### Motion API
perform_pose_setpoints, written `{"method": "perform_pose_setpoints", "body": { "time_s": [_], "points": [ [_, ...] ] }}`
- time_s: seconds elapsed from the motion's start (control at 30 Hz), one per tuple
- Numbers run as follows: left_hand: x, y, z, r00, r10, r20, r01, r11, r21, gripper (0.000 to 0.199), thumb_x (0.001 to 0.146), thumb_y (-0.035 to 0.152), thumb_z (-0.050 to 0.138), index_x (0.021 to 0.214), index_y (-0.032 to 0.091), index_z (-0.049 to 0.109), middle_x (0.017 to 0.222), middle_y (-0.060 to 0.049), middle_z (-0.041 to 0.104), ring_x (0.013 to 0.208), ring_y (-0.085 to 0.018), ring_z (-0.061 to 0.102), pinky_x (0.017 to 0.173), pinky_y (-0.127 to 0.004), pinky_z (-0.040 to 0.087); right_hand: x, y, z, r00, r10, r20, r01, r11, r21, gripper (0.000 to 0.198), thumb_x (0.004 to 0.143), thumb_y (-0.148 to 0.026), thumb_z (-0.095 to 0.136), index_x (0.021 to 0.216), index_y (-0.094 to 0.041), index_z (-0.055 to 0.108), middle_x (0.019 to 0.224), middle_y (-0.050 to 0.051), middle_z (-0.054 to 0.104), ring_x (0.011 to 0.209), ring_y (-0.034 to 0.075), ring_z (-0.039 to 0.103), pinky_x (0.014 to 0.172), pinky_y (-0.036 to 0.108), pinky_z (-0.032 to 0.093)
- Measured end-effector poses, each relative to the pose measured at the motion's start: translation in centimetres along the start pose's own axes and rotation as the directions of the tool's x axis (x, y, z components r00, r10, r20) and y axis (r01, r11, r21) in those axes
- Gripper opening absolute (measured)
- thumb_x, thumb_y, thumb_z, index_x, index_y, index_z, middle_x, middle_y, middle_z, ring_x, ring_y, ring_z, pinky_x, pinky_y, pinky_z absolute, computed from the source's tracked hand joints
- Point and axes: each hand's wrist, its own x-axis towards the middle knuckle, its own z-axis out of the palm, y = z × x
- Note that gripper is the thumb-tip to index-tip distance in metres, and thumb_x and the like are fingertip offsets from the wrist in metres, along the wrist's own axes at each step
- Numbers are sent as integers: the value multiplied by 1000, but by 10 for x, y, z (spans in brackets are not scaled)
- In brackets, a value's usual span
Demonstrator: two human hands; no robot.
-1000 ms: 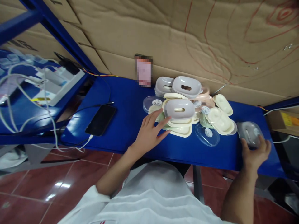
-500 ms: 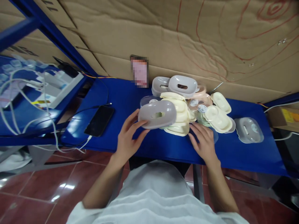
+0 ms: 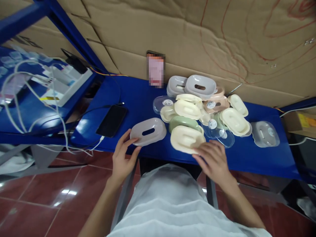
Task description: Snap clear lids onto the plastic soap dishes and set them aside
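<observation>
A grey oval soap dish (image 3: pixel 158 131) with a slot in its middle is at the front of the blue table. My left hand (image 3: pixel 125 159) grips its left end, fingertips on the rim and thumb just below. To the right, my right hand (image 3: pixel 213 161) pinches the right end of a cream soap dish tray (image 3: pixel 185 137), tilted in front of the pile. Behind that tray a green tray (image 3: pixel 185 122) partly shows. Several more cream trays, clear lids and a peach dish (image 3: pixel 217 104) lie heaped behind. Two more grey dishes (image 3: pixel 200 86) rest at the back.
A black phone (image 3: pixel 112 121) with a cable lies on the left of the blue table (image 3: pixel 138 98). Another phone (image 3: pixel 156 69) leans against the cardboard wall. A lidded grey dish (image 3: pixel 265 134) sits far right. White cables and a power strip (image 3: pixel 74 84) occupy the left table.
My left hand has moved the grey soap dish left and toward me, off the pile. My right hand has taken hold of a cream tray and drawn it forward. The view has shifted slightly.
</observation>
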Motion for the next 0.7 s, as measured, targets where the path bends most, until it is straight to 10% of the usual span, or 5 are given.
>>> {"method": "perform_pose_setpoints", "body": {
  "time_s": [0.23,0.7],
  "points": [
    [-6,-2,11,997,0,-71,-2,999,-34,27,105,33,65,131,25,64,161,-14,55,150,-33,55,119,-59,53,-47,-67,52,974,-204,103,199,978,61,25,105,-20,68,128,-28,73,104,0,82,103,19,73,99,42,51],
    [-20,12,21,948,221,229,-186,968,-166,36,104,21,65,139,26,61,167,-15,48,151,-32,54,119,-51,56,-48,-25,85,994,107,-28,-100,980,170,49,103,-47,70,146,-25,57,137,16,66,128,31,69,102,50,64]
  ]
}}
